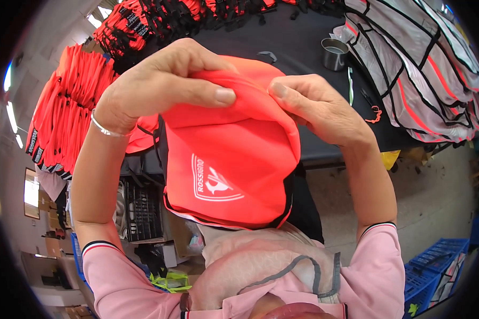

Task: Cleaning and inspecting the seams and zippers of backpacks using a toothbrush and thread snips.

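Note:
A bright red-orange fabric bag [234, 159] with black edging and a white printed shield emblem hangs in front of my chest. At its upper left, my left hand [167, 82] is closed on the cloth, the thumb lying on the near side of a fold. My right hand [319, 106] pinches the folded upper edge between thumb and fingers on the other side. The fabric sags in a soft fold between the two hands. Most fingertips are hidden by the cloth.
A dark table [303, 32] lies beyond the bag. It bears a metal cup [335, 54], a white-and-green pen-like stick [351, 85] and small black snips [368, 100]. Red pieces [72, 106] are stacked left, grey mesh panels [426, 69] right. Blue crates [436, 266] stand lower right.

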`<move>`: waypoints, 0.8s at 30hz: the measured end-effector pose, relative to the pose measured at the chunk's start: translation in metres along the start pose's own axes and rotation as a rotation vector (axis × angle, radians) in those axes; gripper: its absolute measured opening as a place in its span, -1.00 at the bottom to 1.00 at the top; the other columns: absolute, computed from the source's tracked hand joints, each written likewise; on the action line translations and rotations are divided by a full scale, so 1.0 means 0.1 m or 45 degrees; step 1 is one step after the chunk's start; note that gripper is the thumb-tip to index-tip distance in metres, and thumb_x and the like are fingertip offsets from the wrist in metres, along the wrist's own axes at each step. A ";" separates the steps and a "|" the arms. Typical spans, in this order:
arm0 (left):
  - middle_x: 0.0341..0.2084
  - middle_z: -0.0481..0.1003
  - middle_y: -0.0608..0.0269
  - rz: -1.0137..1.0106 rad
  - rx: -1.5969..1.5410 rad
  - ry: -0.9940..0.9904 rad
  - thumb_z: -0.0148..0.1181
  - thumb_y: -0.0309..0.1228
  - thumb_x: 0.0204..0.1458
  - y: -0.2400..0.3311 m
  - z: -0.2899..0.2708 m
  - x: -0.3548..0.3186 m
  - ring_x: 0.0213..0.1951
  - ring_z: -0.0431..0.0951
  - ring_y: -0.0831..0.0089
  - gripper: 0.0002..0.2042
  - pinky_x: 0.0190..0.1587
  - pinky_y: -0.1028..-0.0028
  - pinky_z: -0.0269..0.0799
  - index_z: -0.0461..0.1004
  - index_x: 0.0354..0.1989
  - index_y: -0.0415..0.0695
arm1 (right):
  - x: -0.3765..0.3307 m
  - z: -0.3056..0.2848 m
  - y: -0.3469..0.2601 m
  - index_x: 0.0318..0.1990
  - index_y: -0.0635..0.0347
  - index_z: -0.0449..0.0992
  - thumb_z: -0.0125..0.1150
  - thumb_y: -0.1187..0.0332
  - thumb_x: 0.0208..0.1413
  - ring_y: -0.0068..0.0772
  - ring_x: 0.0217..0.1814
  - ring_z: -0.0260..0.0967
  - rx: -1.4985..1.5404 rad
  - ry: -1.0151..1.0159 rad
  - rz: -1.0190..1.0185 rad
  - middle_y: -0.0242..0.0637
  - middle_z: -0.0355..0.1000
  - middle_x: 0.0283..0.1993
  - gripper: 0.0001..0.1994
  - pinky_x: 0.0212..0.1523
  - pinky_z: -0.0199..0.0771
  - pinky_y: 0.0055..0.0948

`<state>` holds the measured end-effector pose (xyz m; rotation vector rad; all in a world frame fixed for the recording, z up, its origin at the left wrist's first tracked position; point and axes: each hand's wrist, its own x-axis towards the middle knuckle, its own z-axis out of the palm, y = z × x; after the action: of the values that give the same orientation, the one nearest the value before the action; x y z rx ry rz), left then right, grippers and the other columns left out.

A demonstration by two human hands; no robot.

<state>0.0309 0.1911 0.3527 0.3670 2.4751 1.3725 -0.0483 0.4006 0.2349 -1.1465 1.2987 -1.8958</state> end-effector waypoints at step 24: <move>-0.41 0.55 0.43 -0.344 -0.648 -0.366 0.49 -0.53 -0.18 -0.83 0.60 -0.21 -0.39 0.49 0.72 -0.48 -0.29 0.65 0.44 0.49 0.04 -0.27 | 0.15 0.08 0.56 -0.67 0.25 0.40 0.16 0.23 0.31 -0.82 -0.60 0.06 -0.271 0.195 -0.110 -0.59 0.23 -0.68 -0.53 -0.61 0.09 -0.62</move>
<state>0.0654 0.1885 0.2543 0.0993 1.7903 1.6276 -0.0490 0.3641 0.1890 -1.1980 1.5901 -1.9773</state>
